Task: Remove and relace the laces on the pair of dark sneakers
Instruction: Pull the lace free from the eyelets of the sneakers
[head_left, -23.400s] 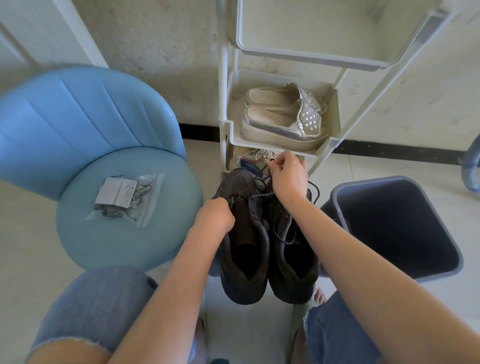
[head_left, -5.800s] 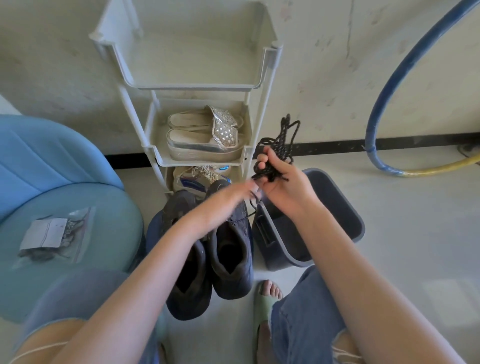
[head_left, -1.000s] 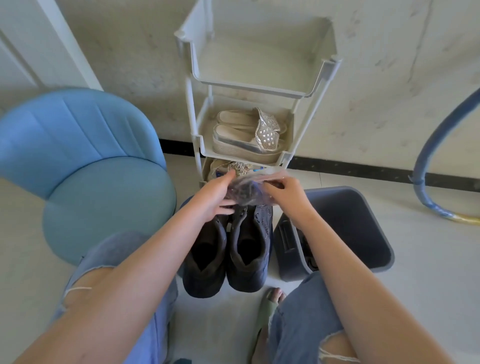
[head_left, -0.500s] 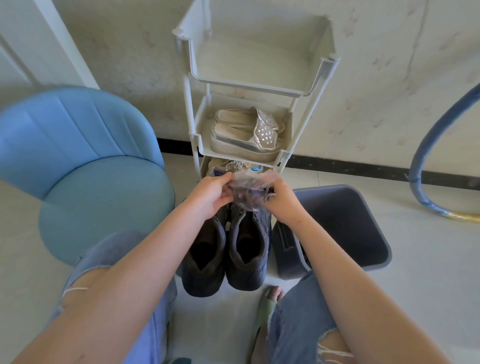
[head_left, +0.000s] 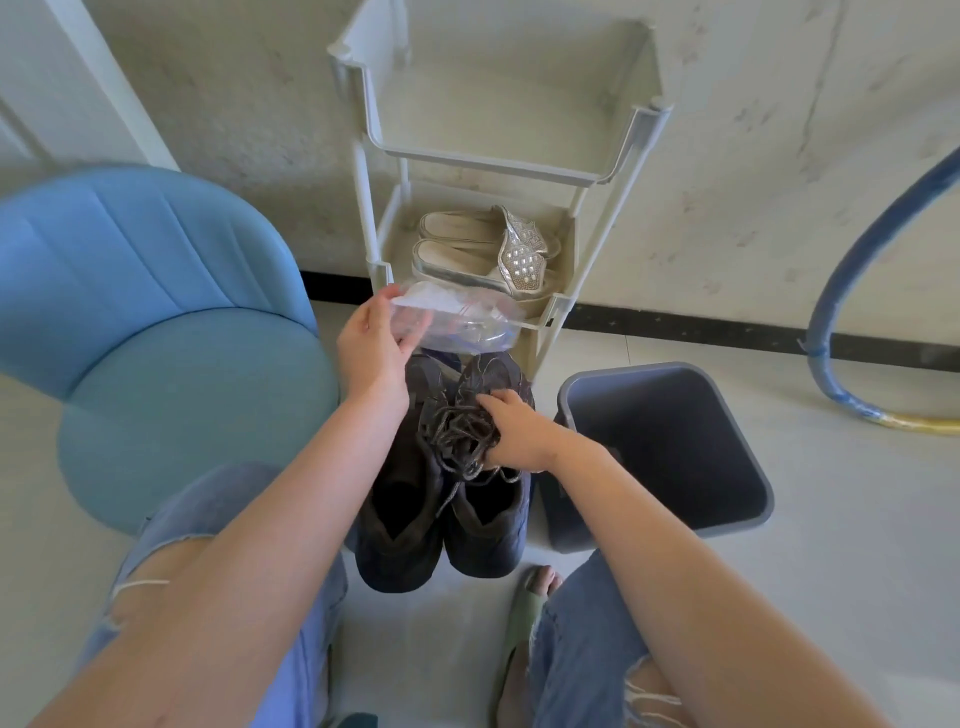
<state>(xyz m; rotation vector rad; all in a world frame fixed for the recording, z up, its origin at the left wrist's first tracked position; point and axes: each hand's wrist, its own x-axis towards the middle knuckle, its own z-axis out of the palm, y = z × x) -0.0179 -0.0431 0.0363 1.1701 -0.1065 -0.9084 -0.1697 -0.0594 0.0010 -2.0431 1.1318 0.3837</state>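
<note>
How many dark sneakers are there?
2. The left sneaker and the right sneaker stand side by side on the floor before the rack; none looks hidden.

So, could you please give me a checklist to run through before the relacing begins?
1. Grip: ok, right hand grips the laces.
2. Tangle: not ok, laces are bunched.
3. Other hand free: not ok, left hand holds the bag.
4. Placement: ok, sneakers stand side by side.
5. Clear eyelets: cannot tell, laces hide them.
</note>
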